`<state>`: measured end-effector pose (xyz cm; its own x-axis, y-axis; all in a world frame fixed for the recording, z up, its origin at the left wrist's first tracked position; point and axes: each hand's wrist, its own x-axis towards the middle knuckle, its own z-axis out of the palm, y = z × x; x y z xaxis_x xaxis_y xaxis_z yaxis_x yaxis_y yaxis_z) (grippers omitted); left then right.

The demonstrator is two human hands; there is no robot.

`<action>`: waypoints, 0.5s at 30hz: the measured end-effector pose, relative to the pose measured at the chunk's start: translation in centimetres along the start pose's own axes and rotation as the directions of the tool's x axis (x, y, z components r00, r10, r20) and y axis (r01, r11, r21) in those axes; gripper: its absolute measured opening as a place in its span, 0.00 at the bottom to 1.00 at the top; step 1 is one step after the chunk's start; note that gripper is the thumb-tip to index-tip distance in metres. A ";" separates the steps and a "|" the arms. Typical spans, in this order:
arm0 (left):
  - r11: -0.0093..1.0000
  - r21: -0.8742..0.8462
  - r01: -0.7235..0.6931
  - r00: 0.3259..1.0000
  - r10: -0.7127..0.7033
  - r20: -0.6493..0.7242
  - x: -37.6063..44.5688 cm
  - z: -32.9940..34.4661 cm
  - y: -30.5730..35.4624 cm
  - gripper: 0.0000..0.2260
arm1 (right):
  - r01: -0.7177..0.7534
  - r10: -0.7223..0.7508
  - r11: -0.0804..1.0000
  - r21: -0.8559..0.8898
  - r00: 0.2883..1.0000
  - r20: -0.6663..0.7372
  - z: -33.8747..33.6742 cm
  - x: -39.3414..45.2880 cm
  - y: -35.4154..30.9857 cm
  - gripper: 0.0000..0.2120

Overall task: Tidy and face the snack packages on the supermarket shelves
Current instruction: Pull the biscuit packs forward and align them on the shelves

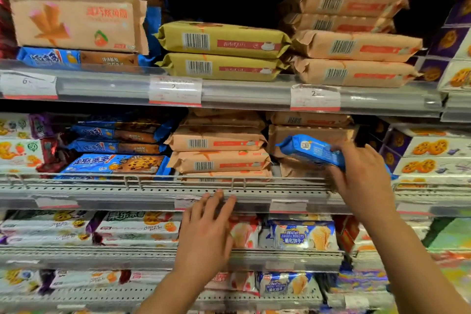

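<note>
Supermarket biscuit aisle, seen from my head camera: nearest me, my left hand (207, 231) reaches up with its fingers straight and together, the fingertips (218, 193) resting on the grey front rail of the middle shelf (102, 190), holding nothing. To its right and a little higher, my right hand (363, 178) grips a blue packet (312, 149) by its right end, fingers curled over the top edge; the packet is tilted, its left end raised and pointing toward the shelf's centre. The hand is blurred, so I cannot tell how the thumb sits underneath.

The blue packet hangs in front of the right-hand stack of peach packets (309, 120) on the middle shelf, well apart from my left hand. Just left of it stands a second stack of peach packets (219, 150), barcodes facing out, directly above my left fingertips. Further left on the same shelf lie blue cookie packets (114, 163), the front one face up, the others piled behind it.

Beyond and above, the top shelf carries two olive packets (221, 51) in the middle, four more peach packets (354, 41) at right, and a large peach wafer pack (76, 19) standing at left. White price tags (175, 90) line that shelf's edge.
</note>
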<state>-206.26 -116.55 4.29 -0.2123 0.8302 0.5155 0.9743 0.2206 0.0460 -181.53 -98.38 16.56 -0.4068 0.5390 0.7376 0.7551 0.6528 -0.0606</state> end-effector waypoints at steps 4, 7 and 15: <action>0.995 -0.087 -0.042 0.977 0.022 -0.212 1.9 -3.6 -1.5 0.27 | 0.060 -0.053 0.993 0.105 0.996 -0.070 -1.5 -0.5 -0.4 0.26; 0.990 -0.037 -0.133 0.914 0.108 -0.391 5.4 -6.7 -3.2 0.21 | 0.054 -0.044 0.988 0.148 0.997 -0.065 -2.3 -0.8 -0.9 0.27; 0.995 0.090 -0.043 0.993 0.052 -0.104 11.4 -8.7 -5.8 0.20 | 0.003 0.006 0.994 0.106 0.997 -0.082 -4.6 -1.5 -3.4 0.27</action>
<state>-213.69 -112.85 17.36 -0.1523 0.7827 0.6035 0.9718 0.2299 -0.0530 -181.13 -103.78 18.75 -0.3593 0.4974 0.7896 0.6950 0.7073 -0.1293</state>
